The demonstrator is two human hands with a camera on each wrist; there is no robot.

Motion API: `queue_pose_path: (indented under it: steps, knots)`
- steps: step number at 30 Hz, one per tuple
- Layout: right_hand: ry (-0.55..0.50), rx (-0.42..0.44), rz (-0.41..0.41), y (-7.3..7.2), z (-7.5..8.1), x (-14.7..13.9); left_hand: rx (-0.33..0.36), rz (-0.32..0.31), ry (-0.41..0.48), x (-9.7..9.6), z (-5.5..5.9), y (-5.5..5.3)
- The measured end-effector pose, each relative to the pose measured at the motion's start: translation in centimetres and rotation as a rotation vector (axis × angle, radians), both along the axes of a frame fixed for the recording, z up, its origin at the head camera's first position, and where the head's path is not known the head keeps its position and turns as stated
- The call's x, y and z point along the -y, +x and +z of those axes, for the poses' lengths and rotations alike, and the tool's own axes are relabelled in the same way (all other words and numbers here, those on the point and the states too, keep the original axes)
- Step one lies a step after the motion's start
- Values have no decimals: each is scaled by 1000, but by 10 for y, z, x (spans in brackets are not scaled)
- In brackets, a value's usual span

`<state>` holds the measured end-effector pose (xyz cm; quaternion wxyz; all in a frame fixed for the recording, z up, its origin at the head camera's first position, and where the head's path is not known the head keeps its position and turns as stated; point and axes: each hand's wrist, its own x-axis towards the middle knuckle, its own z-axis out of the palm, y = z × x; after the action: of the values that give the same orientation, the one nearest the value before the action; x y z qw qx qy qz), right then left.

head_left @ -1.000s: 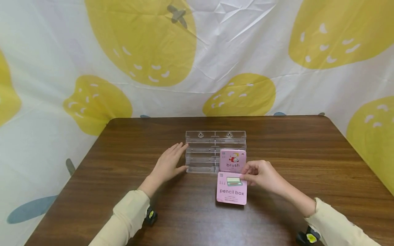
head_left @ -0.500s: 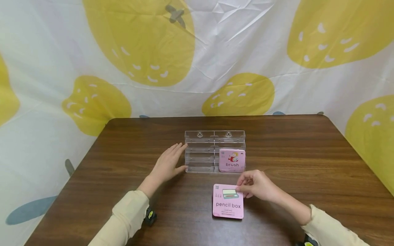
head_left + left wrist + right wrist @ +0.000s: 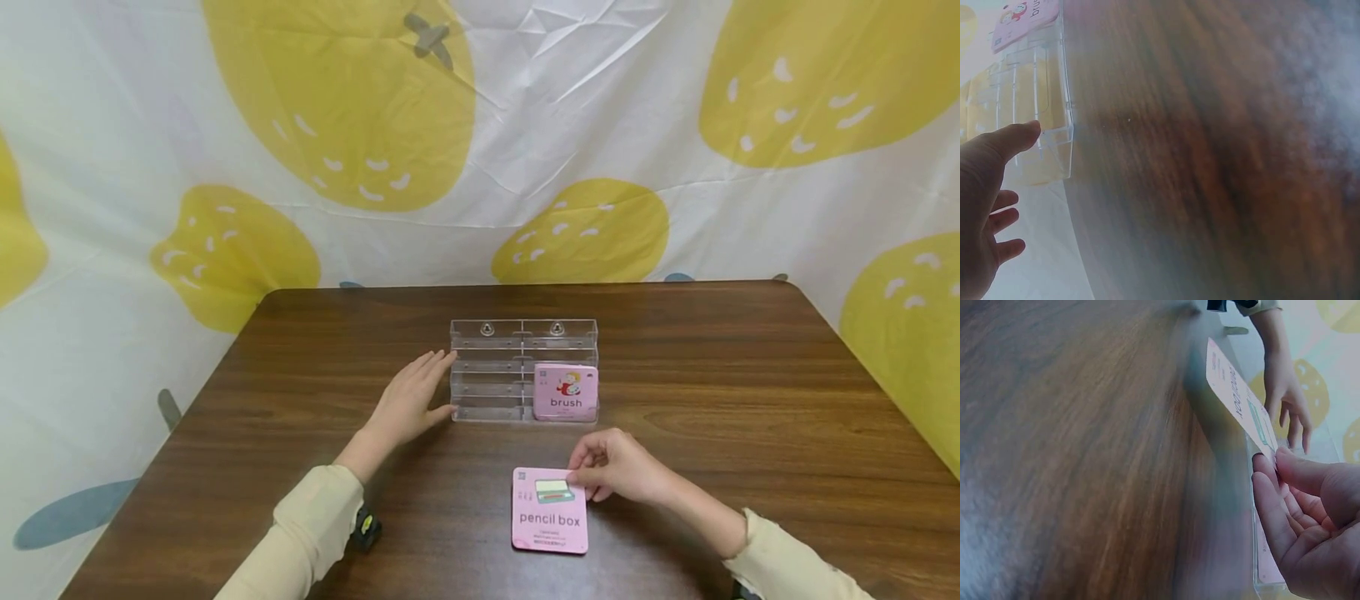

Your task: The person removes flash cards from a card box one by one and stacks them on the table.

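Note:
A pink flash card (image 3: 550,521) printed "pencil box" is pinched at its upper right edge between the thumb and fingers of my right hand (image 3: 626,471). In the right wrist view the card (image 3: 1235,394) is tilted, its far end raised above the table. Behind it stands a clear plastic rack (image 3: 487,390) with two columns of stepped compartments. A pink "brush" card (image 3: 566,392) sits in the rack's lower right compartment. My left hand (image 3: 408,400) touches the rack's left side with extended fingers and thumb; in the left wrist view the thumb (image 3: 1022,134) lies against its lower corner.
The rack rests on a dark brown wooden table (image 3: 315,367). A white curtain (image 3: 405,250) with large yellow fruit prints hangs behind the table's far edge. Black wrist straps (image 3: 366,529) show below the sleeves.
My right hand has drawn the "pencil box" card away from the rack, toward me and slightly left. The left hand stays at the rack's side, and the "brush" card remains in place.

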<state>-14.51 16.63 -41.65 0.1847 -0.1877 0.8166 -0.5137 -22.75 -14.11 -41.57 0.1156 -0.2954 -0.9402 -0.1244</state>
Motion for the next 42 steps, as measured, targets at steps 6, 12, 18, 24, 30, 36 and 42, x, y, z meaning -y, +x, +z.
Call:
queue_pose_path:
  steps: [6,12,18,24,30,36,42]
  knots:
    - [20,-7,25,1,-4,1,0,8,1,0,-1,0]
    - [77,-78,16,2,-7,4,10,11,-3,0,-1,0]
    - [130,-117,15,3,-5,8,8,13,-7,1,-1,0]
    - [166,-118,27,3,-1,10,0,10,1,0,-2,-1]
    - [194,-123,16,3,-2,12,-2,4,11,1,-3,-1]
    - [201,-149,11,3,-2,13,-11,-2,19,1,-3,-2]
    - [214,-157,6,4,-1,14,-7,1,22,1,-4,-2]
